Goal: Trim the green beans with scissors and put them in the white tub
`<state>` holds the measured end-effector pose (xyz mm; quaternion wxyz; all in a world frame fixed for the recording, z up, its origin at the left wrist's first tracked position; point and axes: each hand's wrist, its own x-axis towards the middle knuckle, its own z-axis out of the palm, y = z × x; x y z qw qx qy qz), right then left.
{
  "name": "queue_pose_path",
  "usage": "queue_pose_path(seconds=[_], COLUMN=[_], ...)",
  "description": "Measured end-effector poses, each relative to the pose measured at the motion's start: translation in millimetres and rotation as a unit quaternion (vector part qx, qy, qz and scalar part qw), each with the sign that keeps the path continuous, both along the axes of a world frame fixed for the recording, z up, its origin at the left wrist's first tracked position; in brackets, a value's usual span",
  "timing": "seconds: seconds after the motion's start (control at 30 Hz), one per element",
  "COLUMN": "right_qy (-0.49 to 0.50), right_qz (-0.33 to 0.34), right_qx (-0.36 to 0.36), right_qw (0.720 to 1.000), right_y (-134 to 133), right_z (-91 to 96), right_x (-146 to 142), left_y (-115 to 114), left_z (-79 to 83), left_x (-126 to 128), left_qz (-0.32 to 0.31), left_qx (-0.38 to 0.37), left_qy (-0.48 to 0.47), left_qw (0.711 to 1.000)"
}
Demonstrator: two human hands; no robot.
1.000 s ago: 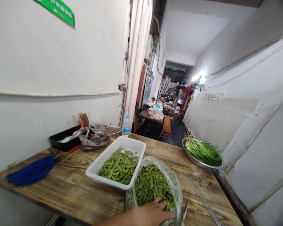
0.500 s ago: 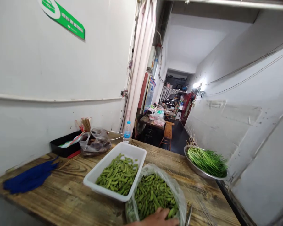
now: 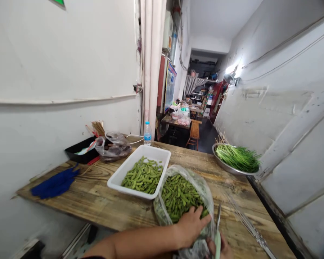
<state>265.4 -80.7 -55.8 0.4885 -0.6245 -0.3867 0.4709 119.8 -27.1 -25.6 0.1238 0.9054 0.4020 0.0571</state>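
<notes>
A clear plastic bag [image 3: 210,194] stands on the table, its mouth spread around a heap of green edamame pods [image 3: 179,196]. My left hand [image 3: 191,225] rests on the near side of those pods, fingers apart and partly bent. Beside the bag's right edge, my right hand [image 3: 225,249] is closed around the pale green handle of scissors [image 3: 218,219], blades pointing away from me; the frame's lower edge cuts this hand off. Touching the bag on its left is a white plastic tub [image 3: 116,183] with more edamame pods [image 3: 144,176] in it.
Blue gloves [image 3: 55,182], a black tray [image 3: 72,154], a plastic bag of dark items [image 3: 115,145] and a water bottle [image 3: 147,133] lie left and behind. Thin metal skewers [image 3: 250,226] lie at right. A metal bowl [image 3: 237,170] of green stalks [image 3: 236,157] stands farther back.
The view has tipped downward, showing more of my left arm. My left hand stays on the pods with fingers more spread. My right hand and the scissors' handle have come into view.
</notes>
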Motion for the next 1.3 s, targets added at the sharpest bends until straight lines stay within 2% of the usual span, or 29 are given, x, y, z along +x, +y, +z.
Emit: queue_pose_path(seconds=[0.07,0.17,0.27,0.37,0.53,0.67,0.73,0.8,0.83,0.9,0.97,1.03,1.07,1.13,1.23,1.3], right_qy=[0.043,0.074,0.108,0.112,0.052,-0.055,-0.059,0.005,0.068,0.180,0.230,0.274,0.293,0.311,0.319,0.333], right_qz=[0.002,-0.036,-0.074,-0.078,-0.078,-0.122,-0.128,-0.097,-0.045,0.078,0.197,0.253,0.255,0.209,0.097,0.057], right_qx=[0.000,0.009,0.004,-0.018,-0.011,0.028,0.032,0.034,0.042,0.039,-0.028,-0.090,-0.116,-0.119,-0.093,-0.099], right_qw=[0.999,0.997,0.991,0.990,0.996,0.991,0.990,0.995,0.996,0.980,0.953,0.923,0.914,0.920,0.938,0.936], right_y=[-3,-4,-2,-3,-8,-16,-23,-32,-35,-40,-39,-32,-28,-20,-13,-15], right_z=[4.4,11.8,11.7,6.1,0.9,20.6,39.4,59.7,68.9,83.0,89.5,87.8,84.4,74.5,60.6,58.3], right_x=[-1,6,19,28,39,52,53,46,38,16,-9,-30,-37,-39,-21,-6], left_y=[-1,6,26,53,96,113,112,106,102,94,86,80,78,74,69,66], left_z=[1.0,8.4,19.7,30.1,37.0,37.7,37.9,37.3,36.4,33.1,28.2,22.8,20.2,15.8,12.2,12.0], left_x=[2,-2,-15,-32,-57,-68,-74,-81,-84,-88,-92,-95,-96,-98,-99,-97], left_qz=[0.000,-0.001,0.008,0.027,0.049,0.036,0.026,0.025,0.028,0.042,0.063,0.083,0.089,0.093,0.099,0.124], left_qx=[0.011,-0.004,-0.020,-0.012,-0.009,-0.022,-0.015,0.001,0.008,0.021,0.027,0.030,0.033,0.042,0.056,0.070], left_qy=[-0.013,-0.054,-0.105,-0.150,-0.162,-0.158,-0.174,-0.183,-0.185,-0.189,-0.200,-0.218,-0.227,-0.240,-0.249,-0.253], left_qw=[1.000,0.999,0.994,0.988,0.986,0.987,0.984,0.983,0.982,0.981,0.977,0.972,0.969,0.965,0.962,0.957])
